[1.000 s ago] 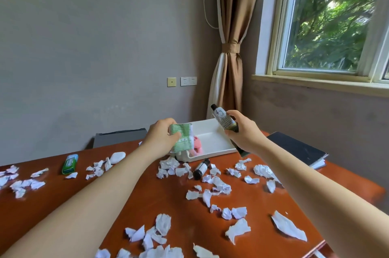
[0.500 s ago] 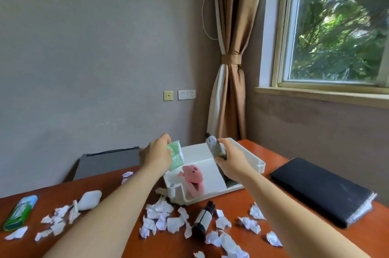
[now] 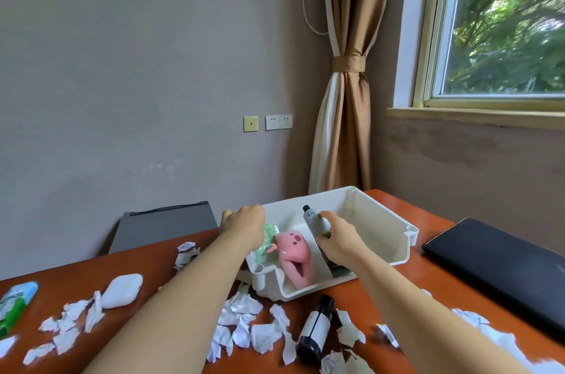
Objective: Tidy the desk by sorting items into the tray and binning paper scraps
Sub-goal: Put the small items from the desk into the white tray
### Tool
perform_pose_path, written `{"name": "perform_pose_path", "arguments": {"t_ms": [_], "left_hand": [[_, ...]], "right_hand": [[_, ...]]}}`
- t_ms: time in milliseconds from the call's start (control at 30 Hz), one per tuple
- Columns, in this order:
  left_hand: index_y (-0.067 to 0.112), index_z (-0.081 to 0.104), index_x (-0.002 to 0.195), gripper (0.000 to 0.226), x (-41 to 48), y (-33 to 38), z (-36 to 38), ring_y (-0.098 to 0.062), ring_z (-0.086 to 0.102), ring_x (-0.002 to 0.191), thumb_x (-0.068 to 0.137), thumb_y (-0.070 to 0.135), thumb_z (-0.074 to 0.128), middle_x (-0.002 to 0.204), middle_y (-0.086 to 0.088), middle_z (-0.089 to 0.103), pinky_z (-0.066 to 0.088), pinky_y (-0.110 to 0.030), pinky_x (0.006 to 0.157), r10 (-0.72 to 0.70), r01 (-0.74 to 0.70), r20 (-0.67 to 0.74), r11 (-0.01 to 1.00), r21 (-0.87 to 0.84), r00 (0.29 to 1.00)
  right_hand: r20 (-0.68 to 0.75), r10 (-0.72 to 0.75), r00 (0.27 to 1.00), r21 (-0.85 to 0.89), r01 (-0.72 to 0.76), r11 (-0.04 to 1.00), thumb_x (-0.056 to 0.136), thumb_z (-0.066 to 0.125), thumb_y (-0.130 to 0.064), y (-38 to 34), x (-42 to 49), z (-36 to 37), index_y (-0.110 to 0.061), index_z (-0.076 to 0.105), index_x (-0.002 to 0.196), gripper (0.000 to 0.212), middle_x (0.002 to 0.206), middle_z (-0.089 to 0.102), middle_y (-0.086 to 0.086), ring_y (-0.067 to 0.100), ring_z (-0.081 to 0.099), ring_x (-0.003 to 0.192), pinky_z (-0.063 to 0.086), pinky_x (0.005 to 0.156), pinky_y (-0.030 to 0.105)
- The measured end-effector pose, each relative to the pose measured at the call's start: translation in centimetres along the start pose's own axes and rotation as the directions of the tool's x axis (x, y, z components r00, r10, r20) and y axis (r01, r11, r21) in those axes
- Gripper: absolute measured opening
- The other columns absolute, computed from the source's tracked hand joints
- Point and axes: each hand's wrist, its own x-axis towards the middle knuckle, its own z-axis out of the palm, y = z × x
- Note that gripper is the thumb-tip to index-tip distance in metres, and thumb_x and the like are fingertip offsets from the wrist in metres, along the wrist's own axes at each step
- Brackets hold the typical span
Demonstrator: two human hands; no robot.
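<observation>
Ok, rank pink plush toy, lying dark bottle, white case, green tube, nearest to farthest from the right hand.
From the right hand:
1. pink plush toy, in the tray
2. dark bottle, lying before the tray
3. white case, further left
4. green tube, far left

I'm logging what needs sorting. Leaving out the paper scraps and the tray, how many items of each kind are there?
Black-capped bottles: 2
Pink plush toy: 1
Green-and-white packets: 2
White oval case: 1
Black notebook: 1
Total: 7
</observation>
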Motion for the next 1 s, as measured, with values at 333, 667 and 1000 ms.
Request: {"name": "perform_pose_path", "arguments": {"t_ms": [333,667,1000], "left_hand": [[0.019,0.055,0.116,0.044,1.4,0.3,0.9,-0.022,0.051,0.115,0.082,-0.006,0.041,0.121,-0.001,0.059,0.023,-0.036,0.102,0.029,-0.054,0.135,0.981,0.188,0.990],[0.020,0.055,0.121,0.031,1.1,0.1,1.2,-0.020,0.051,0.117,0.092,0.013,0.045,0.124,0.001,0.059,0.023,-0.036,0.100,0.067,-0.072,0.120,0.997,0.032,0.991],[0.020,0.061,0.096,0.022,-3.7,-1.8,-3.1,-0.030,0.059,0.094,0.091,0.023,0.040,0.103,-0.006,0.066,0.051,-0.043,0.087,0.182,-0.170,0.008,0.931,-0.322,0.983]], "right_hand": [[0.113,0.036,0.993,-0.084,-0.027,0.996,0.090,0.048,-0.015,0.4,1.0,1.5,-0.012,0.047,0.131,0.041,0.129,0.056,0.014,0.032,0.050,0.120,0.040,0.090,0.027],[0.115,0.067,0.991,-0.135,-0.051,0.990,0.086,0.045,-0.008,-0.2,0.7,1.9,-0.005,0.058,0.077,0.016,0.101,0.062,0.020,0.032,0.054,0.094,0.033,0.071,0.024],[0.020,-0.086,0.996,-0.115,0.087,0.990,0.090,0.048,-0.005,-4.0,-3.2,-3.4,-0.008,0.065,0.114,0.030,0.123,0.063,0.010,0.028,0.057,0.114,0.044,0.092,0.029]]}}
